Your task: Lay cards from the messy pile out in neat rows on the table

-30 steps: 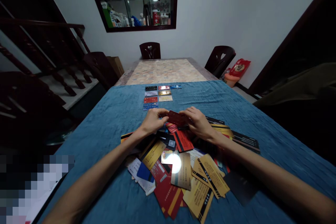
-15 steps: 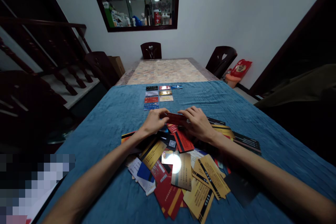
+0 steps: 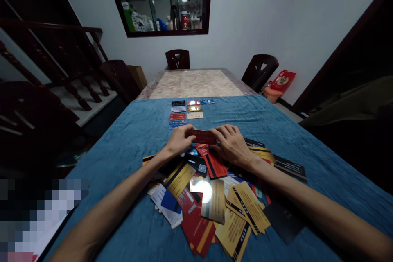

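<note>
A dark red card is pinched between both hands above the far edge of a heap of cards. My left hand grips its left end and my right hand grips its right end, fingers curled on it. The loose pile of cards, gold, red, black, blue and white, lies spread on the blue cloth under my forearms. Farther away, small cards lie in neat rows on the cloth.
The cloth covers the near part of a long table; its far part shows a pale patterned top. Dark chairs stand at the far end and far right. A stair rail runs on the left. A wall cabinet holds bottles.
The red card has turned from tilted to nearly level between my hands and shifted slightly away from me. The pile has not moved.
</note>
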Tool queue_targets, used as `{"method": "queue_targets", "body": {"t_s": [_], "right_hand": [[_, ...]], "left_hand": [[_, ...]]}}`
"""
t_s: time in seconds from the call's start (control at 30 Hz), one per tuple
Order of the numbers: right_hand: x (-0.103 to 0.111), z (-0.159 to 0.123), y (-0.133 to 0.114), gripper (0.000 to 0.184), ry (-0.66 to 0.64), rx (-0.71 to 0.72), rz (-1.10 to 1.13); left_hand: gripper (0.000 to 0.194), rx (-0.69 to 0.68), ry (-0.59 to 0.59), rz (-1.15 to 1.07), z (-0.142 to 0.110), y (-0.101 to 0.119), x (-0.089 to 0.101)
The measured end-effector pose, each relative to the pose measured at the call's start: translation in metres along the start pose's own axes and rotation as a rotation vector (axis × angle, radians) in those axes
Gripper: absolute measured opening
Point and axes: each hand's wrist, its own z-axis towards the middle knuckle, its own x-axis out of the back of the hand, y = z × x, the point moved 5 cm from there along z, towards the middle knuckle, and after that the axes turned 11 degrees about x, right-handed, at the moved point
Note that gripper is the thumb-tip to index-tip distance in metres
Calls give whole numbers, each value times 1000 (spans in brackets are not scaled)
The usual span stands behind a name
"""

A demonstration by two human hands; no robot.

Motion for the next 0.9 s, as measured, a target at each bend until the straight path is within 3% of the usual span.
{"method": "queue_targets", "body": {"t_s": [0.3,0.5,0.9], "right_hand": [[0,-1,3,43,6,7,19],[3,1,4,40,31,18,-7],[4,7,10,42,37,5,38]], "left_hand": [[25,-57,64,6,-7,7,5],[24,-95,88,54,-9,10,4],[34,-288,136,322,-10,10,2]]}}
